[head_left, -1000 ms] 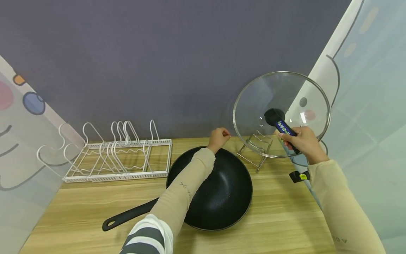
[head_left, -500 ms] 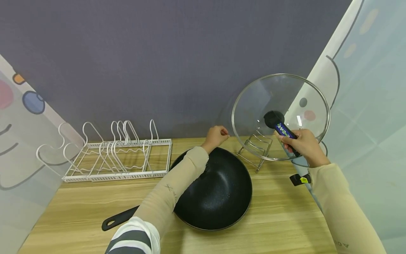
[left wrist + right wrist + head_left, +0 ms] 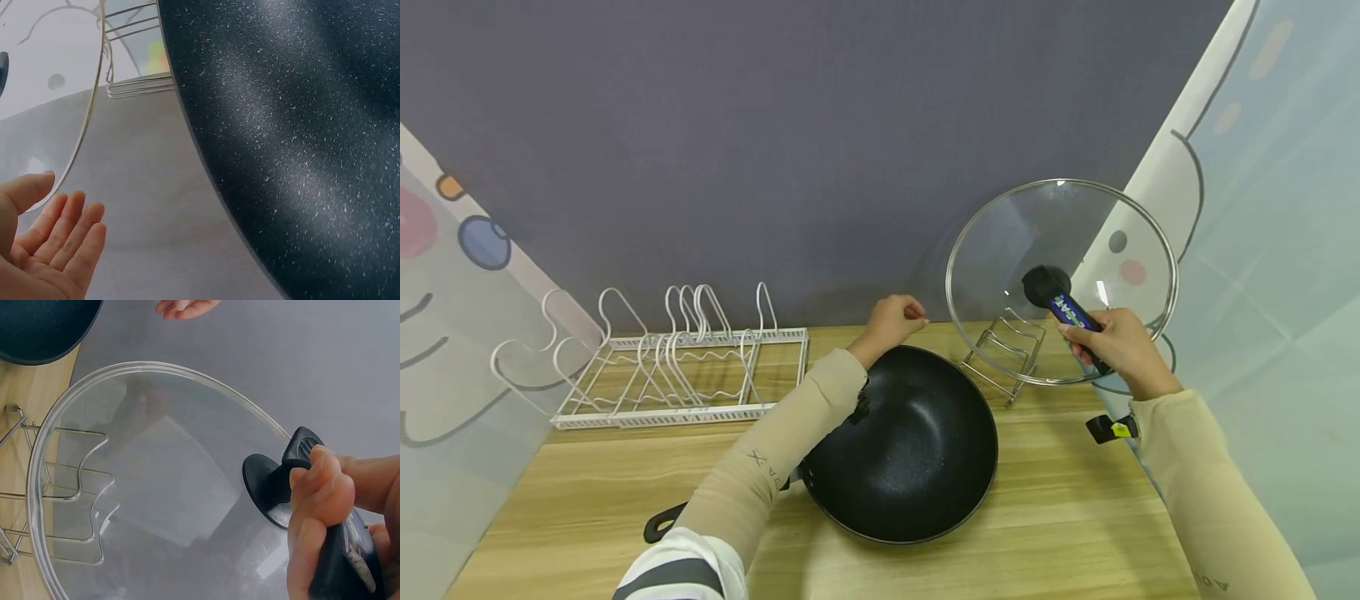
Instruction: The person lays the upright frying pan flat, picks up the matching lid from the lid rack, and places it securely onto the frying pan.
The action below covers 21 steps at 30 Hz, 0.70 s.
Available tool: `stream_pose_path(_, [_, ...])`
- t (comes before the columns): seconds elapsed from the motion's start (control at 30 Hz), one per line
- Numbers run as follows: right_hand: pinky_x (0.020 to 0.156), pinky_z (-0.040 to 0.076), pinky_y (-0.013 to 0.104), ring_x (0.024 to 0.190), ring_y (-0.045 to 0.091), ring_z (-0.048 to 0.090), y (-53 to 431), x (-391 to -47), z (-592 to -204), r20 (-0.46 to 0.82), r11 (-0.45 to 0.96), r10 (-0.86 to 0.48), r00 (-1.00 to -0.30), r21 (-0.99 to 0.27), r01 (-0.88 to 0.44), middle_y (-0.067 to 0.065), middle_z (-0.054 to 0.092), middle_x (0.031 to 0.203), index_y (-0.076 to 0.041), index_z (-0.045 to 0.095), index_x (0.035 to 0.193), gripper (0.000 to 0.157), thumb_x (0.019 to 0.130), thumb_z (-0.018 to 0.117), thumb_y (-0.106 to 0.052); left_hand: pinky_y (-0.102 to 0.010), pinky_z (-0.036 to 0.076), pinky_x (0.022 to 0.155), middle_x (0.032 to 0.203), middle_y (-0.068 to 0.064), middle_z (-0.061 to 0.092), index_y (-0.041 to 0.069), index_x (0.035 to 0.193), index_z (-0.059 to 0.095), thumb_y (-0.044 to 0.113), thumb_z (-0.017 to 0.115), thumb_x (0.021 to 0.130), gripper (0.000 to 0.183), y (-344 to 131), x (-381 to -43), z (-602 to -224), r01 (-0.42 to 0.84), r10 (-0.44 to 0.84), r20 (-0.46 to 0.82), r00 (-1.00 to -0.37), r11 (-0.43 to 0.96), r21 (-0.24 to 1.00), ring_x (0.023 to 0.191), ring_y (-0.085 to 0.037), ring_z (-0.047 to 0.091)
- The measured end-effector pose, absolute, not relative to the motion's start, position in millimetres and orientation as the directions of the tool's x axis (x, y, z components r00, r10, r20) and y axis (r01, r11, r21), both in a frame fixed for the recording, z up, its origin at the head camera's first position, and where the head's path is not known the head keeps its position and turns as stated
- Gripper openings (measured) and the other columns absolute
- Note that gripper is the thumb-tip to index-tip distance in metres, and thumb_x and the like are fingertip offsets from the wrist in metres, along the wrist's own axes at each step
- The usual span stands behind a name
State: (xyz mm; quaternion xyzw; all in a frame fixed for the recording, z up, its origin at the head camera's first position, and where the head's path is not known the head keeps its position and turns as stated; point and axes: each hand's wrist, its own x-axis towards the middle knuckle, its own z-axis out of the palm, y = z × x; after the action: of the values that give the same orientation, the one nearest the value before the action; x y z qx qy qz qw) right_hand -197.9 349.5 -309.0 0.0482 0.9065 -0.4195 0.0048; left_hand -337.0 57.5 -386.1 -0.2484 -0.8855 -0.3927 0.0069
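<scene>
My right hand (image 3: 1123, 348) grips the black handle (image 3: 1067, 307) of a large glass lid (image 3: 992, 250) with a metal rim. The lid is raised nearly upright above the right back of the table, in front of a small metal wire rack (image 3: 988, 381). In the right wrist view, the rack's wavy wires (image 3: 19, 497) show partly through the glass. Over the back rim of a black wok (image 3: 917, 458), my left hand (image 3: 889, 323) holds nothing. Its fingers (image 3: 62, 234) are loosely bent and apart from the lid's edge in the head view.
A white wire rack (image 3: 700, 413) with tall curved dividers stands on the wooden table (image 3: 1060, 517) at the left back. The wok's long handle (image 3: 660, 525) points left, partly hidden by my left forearm. A grey wall (image 3: 820, 167) closes off the back.
My left hand has drawn back to the left, away from the lid. The lid and my right hand have sunk slightly. The wok stays in place.
</scene>
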Motion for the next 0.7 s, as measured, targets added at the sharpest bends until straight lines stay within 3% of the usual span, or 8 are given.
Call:
stream_pose_path(0.3, [0.051,0.045,0.027,0.052,0.011,0.054,347,-197,-309,-0.036,0.644,0.072,-0.997,-0.761,0.074,-0.002,0.059,0.061,0.008,0.060,0.093,0.043,0.093,0.059,-0.034,-0.034,0.049,0.085,0.094,-0.004,0.071,0.008,0.098,0.070,0.022,0.070,0.085,0.019,41,-331,-375,0.432,0.401,0.211,-0.891,0.611,0.664,0.089,-0.018,0.066])
stream_pose_path(0.7, [0.052,0.047,0.026,0.054,0.009,0.054,346,-197,-312,-0.074,0.611,0.069,-0.995,-0.785,0.101,0.000,0.061,0.065,0.010,0.058,0.099,0.046,0.093,0.058,-0.036,-0.034,0.050,0.081,0.095,-0.005,0.070,0.006,0.099,0.069,0.021,0.070,0.085,0.020,21,-317,-360,0.456,0.453,0.191,-0.871,0.600,0.657,0.088,-0.019,0.065])
